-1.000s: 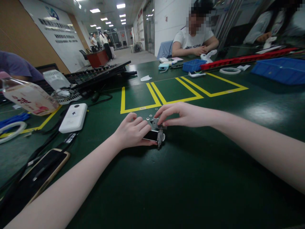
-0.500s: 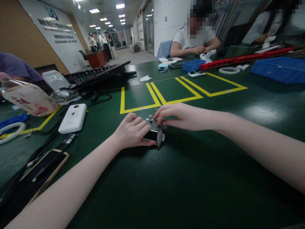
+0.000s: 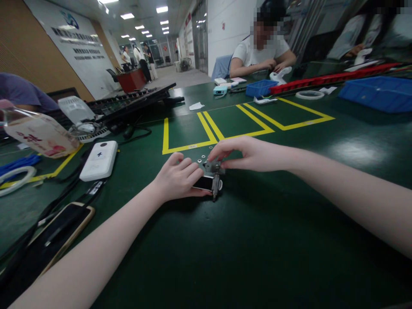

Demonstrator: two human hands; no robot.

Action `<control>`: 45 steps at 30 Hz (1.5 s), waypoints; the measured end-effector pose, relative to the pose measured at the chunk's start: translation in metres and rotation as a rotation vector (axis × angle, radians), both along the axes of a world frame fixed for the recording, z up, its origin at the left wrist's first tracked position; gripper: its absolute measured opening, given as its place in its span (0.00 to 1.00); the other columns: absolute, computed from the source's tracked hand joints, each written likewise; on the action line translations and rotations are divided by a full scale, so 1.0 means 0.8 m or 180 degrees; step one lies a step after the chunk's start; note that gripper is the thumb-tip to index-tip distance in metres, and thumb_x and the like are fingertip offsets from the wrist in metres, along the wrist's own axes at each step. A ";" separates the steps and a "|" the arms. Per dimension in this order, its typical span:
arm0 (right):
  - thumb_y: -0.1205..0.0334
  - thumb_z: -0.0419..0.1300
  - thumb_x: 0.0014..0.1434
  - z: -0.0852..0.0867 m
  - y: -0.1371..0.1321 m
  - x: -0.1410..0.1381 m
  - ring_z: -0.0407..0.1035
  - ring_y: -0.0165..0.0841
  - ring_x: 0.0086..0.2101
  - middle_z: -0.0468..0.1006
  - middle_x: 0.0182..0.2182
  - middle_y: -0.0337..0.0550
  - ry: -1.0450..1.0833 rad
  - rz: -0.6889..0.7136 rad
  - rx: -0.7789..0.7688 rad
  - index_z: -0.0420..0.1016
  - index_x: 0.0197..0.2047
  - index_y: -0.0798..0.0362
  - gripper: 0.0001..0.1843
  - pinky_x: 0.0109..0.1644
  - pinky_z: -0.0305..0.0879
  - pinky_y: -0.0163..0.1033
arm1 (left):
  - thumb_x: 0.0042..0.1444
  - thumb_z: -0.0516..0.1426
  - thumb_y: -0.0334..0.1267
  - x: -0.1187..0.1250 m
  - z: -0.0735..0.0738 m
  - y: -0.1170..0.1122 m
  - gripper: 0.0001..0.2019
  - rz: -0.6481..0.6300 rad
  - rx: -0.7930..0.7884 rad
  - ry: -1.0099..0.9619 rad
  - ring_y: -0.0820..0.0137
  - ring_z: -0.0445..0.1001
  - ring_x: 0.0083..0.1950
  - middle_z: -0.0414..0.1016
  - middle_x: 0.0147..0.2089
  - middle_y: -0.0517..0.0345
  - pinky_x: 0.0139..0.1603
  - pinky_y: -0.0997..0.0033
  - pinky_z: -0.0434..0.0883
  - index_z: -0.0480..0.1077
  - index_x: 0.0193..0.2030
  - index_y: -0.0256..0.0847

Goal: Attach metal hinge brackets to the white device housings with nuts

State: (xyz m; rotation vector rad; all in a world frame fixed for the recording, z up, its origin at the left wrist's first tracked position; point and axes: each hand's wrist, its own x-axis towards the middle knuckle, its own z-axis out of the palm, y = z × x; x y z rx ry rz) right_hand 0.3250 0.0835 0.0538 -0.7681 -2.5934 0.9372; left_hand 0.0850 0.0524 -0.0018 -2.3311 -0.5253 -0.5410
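My left hand [image 3: 178, 178] is closed around a small metal device with a black, silver-edged face [image 3: 204, 183], resting on the green tabletop. A narrow metal shaft stands at the device's right end, with a white ring-like part beside it. Its grey metal bracket [image 3: 213, 166] is pinched by my right hand [image 3: 240, 154], thumb on the near right side and fingers over the top. The fingers partly cover the device, so its exact kind cannot be made out. Several small washers [image 3: 199, 161] lie just behind it on the table.
Yellow tape outlines [image 3: 189, 146] mark the table beyond my hands. To the left are a white power bank [image 3: 99, 161], cables, a phone [image 3: 64, 231] and a bottle [image 3: 41, 133]. Blue trays [image 3: 376, 94] and a red strip lie at the right. A person [image 3: 264, 51] sits opposite.
My right hand's fingers have shifted slightly up and back on the bracket, showing more of its metal. The left hand and the device have stayed in place.
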 end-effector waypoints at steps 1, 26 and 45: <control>0.63 0.58 0.57 0.001 0.000 0.001 0.70 0.35 0.45 0.76 0.47 0.43 0.0003 -0.0014 -0.0020 0.73 0.51 0.50 0.17 0.50 0.66 0.43 | 0.60 0.50 0.58 0.000 0.000 0.000 0.23 0.0003 0.0028 -0.0015 0.68 0.67 0.28 0.72 0.26 0.60 0.37 0.63 0.58 0.68 0.29 0.39; 0.65 0.52 0.62 0.007 -0.016 -0.003 0.66 0.35 0.49 0.69 0.52 0.44 -0.0407 0.0252 0.0929 0.74 0.50 0.49 0.15 0.52 0.63 0.44 | 0.59 0.51 0.57 -0.001 0.000 0.000 0.22 0.0050 0.0037 -0.0016 0.68 0.69 0.30 0.74 0.29 0.59 0.38 0.62 0.59 0.69 0.31 0.39; 0.64 0.56 0.60 0.005 -0.012 -0.003 0.68 0.36 0.46 0.73 0.47 0.45 -0.0222 0.0260 0.0681 0.78 0.44 0.52 0.11 0.51 0.63 0.44 | 0.59 0.51 0.57 -0.001 -0.001 -0.001 0.22 0.0043 -0.0073 0.0013 0.67 0.68 0.29 0.73 0.28 0.58 0.38 0.62 0.58 0.69 0.30 0.39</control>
